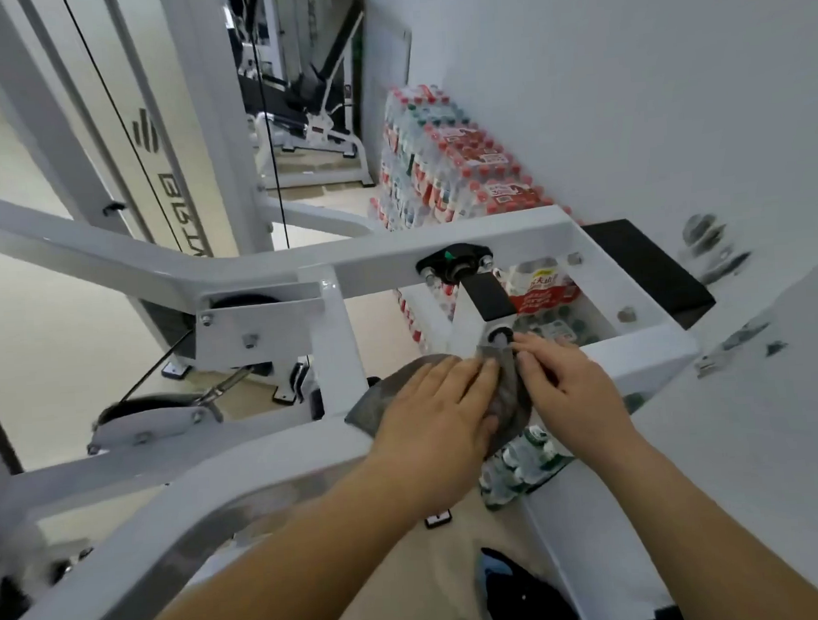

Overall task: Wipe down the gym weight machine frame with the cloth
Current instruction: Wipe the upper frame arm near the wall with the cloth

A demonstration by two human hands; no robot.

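Though cut off at the edge of view, plainly there at far left: pale beige floor (56,360) beneath the white painted steel frame (106,251) of the weight machine. Behind its long sloping beam, a white upright column with dark grey lettering (169,180), crossed by a thin black cable (116,112). Lower down, bolted to the frame, a white flat pulley bracket plate (264,318) with 2 bolt heads showing. Higher up and farther back, another white and black gym machine (314,119), too blurred for detail.

Right of centre, on the frame's near bar, a grey crumpled cloth (379,398), draped over the bar and touching it. Flat on top of that cloth, the left hand (432,404), fingers straight and close together, pressing down, nothing gripped. Just beside it, the right hand (570,386), thumb and forefinger curled and pinching the cloth's upper edge, directly below a round black-centred pivot end (500,336) on a white arm. Up that arm, a black rectangular sleeve (487,297), then a black bearing block with a small green mark (457,261) on the cross beam.

Beyond the frame, against the plain white wall (623,81), stacked shrink-wrapped packs of red-capped water bottles (455,163); more of them visible through the frame's opening. At far right, fixed to the frame's end, a black rectangular pad (648,266).
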